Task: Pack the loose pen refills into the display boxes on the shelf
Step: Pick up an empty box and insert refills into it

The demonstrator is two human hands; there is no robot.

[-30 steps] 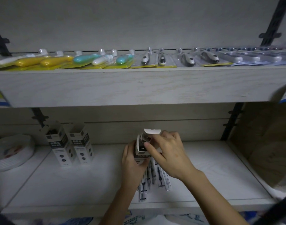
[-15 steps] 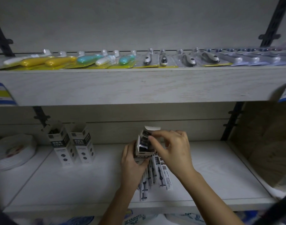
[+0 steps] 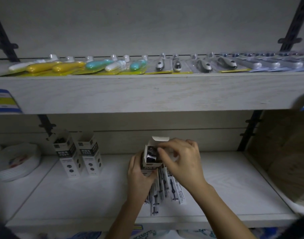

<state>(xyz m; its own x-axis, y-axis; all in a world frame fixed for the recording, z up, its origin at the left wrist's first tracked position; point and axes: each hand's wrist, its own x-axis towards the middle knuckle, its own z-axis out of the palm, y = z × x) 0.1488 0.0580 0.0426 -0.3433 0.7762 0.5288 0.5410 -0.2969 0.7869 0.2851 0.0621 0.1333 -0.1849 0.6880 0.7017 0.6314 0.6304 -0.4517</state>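
**White display box (image 3: 150, 165) gripped by left hand (image 3: 139, 176); right hand (image 3: 184, 161) at box mouth**

1. Left hand: curled round the lower left side of the display box, in a firm grip. Box held upright. Contact between box base and lower shelf (image 3: 78, 195) hidden by the hand; not determinable.

2. Display box: directly between the two hands, closer to the left palm. Top flap (image 3: 160, 138) raised and open, just above and behind the right fingertips. Dark refill ends (image 3: 151, 153) visible inside the mouth.

3. Right hand: to the right of the box and slightly above it. Fingers curled, thumb and forefinger tips (image 3: 159, 150) brought together at the open mouth. Pinching or merely touching: cannot be told. Item between the tips not discernible.

4. Loose refill packs (image 3: 165, 188): flat on the lower shelf, directly beneath both hands. Fanned toward the near edge, between the two forearms. Partly covered by the left wrist.

5. Further display boxes, one (image 3: 68, 156) just beside the other (image 3: 91, 152): upright, tops open, well to the left of the left hand.

6. Stack of white plates (image 3: 15, 163): farther left again, beyond those boxes.

7. Upper shelf (image 3: 147, 94): above both hands, carrying a row of blister packs (image 3: 103, 65).
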